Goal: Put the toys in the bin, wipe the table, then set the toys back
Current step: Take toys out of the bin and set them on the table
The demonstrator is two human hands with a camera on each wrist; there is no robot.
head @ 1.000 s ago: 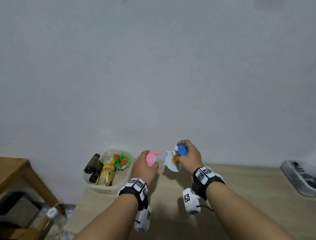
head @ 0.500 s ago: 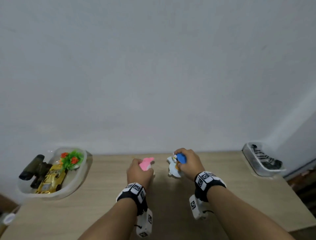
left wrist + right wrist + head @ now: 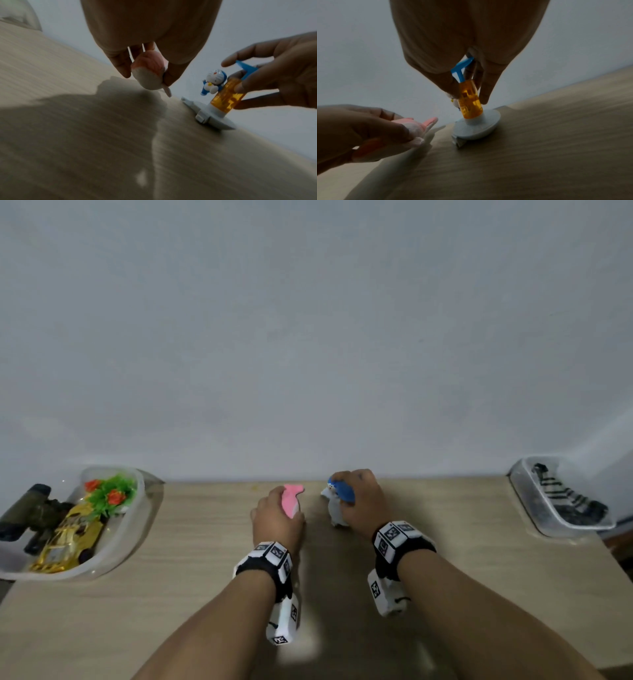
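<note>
My left hand (image 3: pixel 277 517) grips a pink and white plush toy (image 3: pixel 292 501) just above the wooden table (image 3: pixel 191 573), near its far edge; in the left wrist view the plush toy (image 3: pixel 149 73) hangs between thumb and fingers. My right hand (image 3: pixel 359 501) holds a blue cat figure toy (image 3: pixel 337 494) with an orange barrel (image 3: pixel 470 100) and a pale round base (image 3: pixel 477 128) that rests on the table. The clear bin (image 3: pixel 116 542) at the table's left end holds a gold toy car (image 3: pixel 68 539), dark binoculars (image 3: pixel 27 508) and a green plastic plant (image 3: pixel 109 494).
A second clear tray (image 3: pixel 548 518) with a dark striped cloth (image 3: pixel 568 498) sits at the table's far right corner. A plain grey wall (image 3: pixel 308 337) rises directly behind the table's far edge.
Both hands carried their toys from near the bin rightward to the middle of the table and lowered them. The cat toy's base now touches the table.
</note>
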